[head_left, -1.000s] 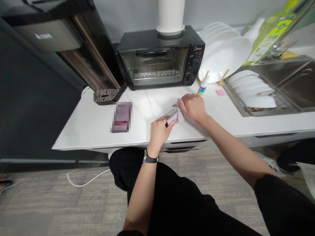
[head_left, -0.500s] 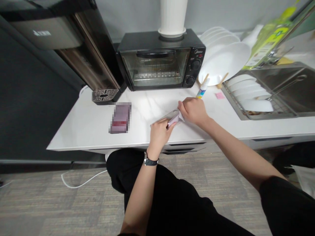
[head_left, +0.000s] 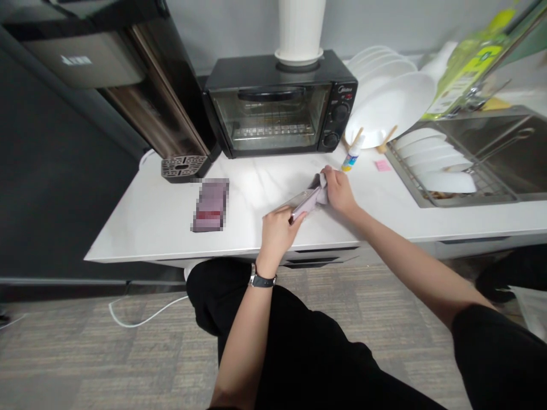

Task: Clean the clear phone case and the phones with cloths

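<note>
My left hand (head_left: 278, 230), with a watch (head_left: 262, 280) on its wrist, is closed around a slim phone (head_left: 305, 206) with a pale pink edge. It holds the phone tilted above the front of the white counter (head_left: 171, 242). At the phone's far end, my right hand (head_left: 341, 191) is closed on a crumpled grey cloth (head_left: 321, 188), which touches the phone. Most of the phone's near end is hidden by my left fingers. Just behind my right hand stands a small bottle (head_left: 351, 156) with a white top and a blue and yellow label.
A pixelated purple flat thing (head_left: 211, 205) lies on the counter at left, near a drink dispenser (head_left: 183, 166). Behind is a toaster oven (head_left: 273, 119) with a white pot (head_left: 300, 34) on top. Plates (head_left: 393, 108), a pink note (head_left: 383, 165) and a sink (head_left: 504, 148) are at right.
My right hand has shifted slightly up and right along the phone, and more of the grey cloth shows. My left hand stays closed on the phone in nearly the same place.
</note>
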### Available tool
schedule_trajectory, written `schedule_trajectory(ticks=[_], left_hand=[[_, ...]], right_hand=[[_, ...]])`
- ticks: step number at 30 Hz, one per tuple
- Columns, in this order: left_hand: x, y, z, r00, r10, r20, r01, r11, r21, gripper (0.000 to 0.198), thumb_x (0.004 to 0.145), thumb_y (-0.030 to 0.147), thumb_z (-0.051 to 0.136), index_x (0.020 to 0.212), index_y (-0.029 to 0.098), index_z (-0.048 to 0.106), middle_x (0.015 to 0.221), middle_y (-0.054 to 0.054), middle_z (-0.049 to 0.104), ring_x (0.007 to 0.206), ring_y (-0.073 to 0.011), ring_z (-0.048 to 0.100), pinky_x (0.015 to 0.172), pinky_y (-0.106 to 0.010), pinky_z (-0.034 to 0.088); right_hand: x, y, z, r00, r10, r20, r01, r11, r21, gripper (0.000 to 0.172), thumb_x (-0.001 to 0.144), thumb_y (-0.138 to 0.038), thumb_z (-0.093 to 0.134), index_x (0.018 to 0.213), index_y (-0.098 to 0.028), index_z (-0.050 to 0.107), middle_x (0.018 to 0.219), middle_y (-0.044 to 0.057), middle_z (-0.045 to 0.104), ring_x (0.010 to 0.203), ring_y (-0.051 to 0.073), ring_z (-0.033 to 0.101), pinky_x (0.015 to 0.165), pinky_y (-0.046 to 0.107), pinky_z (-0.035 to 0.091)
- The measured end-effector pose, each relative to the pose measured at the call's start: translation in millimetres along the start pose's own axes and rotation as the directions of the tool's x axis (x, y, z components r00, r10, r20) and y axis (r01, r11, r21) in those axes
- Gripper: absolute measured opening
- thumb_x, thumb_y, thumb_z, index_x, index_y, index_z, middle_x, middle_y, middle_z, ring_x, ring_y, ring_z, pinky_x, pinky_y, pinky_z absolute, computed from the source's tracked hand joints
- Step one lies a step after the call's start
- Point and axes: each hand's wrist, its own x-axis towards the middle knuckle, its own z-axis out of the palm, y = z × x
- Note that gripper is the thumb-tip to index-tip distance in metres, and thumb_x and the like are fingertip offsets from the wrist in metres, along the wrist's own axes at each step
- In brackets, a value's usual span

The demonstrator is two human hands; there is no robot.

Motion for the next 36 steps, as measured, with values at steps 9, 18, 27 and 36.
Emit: schedule_trajectory(ticks=[9, 18, 27, 36], left_hand=[[-4.0, -1.5, 0.6, 0.986, 0.113, -0.121, -0.135, 0.973, -0.186, 0.034, 0.105, 0.039, 0.065, 0.079, 0.018, 0.070, 0.074, -0.002, 0.067, 0.066, -0.0146, 0.060, 0.064, -0.027, 0.040], [-7.6, 22.4, -18.9, 0.870, 0.022, -0.493, -0.188, 0.939, -0.289, 0.025, 0.097, 0.030, 0.075, 0.078, 0.018, 0.068, 0.074, 0.002, 0.061, 0.068, -0.0121, 0.056, 0.067, -0.024, 0.044], [10.7, 33.1, -29.5, 0.831, -0.305, -0.465, -0.081, 0.761, -0.644, 0.023, 0.092, 0.038, 0.081, 0.093, 0.017, 0.072, 0.088, 0.000, 0.065, 0.081, -0.0125, 0.063, 0.071, -0.020, 0.051], [15.5, 25.3, -0.6, 0.924, -0.118, -0.363, -0.061, 0.893, -0.446, 0.007, 0.093, 0.018, 0.063, 0.091, 0.019, 0.070, 0.087, -0.003, 0.071, 0.076, -0.0148, 0.065, 0.063, -0.022, 0.049]], right_hand=[[-20.5, -35.0, 18.8, 0.943, -0.047, -0.329, 0.158, 0.934, 0.320, 0.057, 0.107, -0.071, 0.033, 0.072, -0.027, 0.039, 0.072, 0.000, 0.044, 0.069, 0.019, 0.046, 0.066, 0.036, 0.036], [-9.4, -60.5, -2.2, 0.825, -0.442, -0.353, 0.492, 0.869, 0.061, 0.062, 0.113, -0.055, 0.021, 0.059, -0.026, 0.036, 0.057, 0.002, 0.042, 0.058, 0.018, 0.041, 0.061, 0.039, 0.029], [-33.9, -75.6, 24.9, 0.992, 0.085, -0.097, -0.020, 0.844, 0.535, 0.075, 0.097, -0.088, 0.034, 0.057, -0.025, 0.044, 0.053, -0.003, 0.039, 0.052, 0.014, 0.038, 0.054, 0.032, 0.028], [-40.6, -116.8, -4.8, 0.941, -0.293, -0.169, 0.338, 0.806, 0.485, 0.070, 0.114, -0.061, 0.016, 0.086, -0.023, 0.068, 0.086, 0.005, 0.072, 0.081, 0.018, 0.066, 0.076, 0.034, 0.048]])
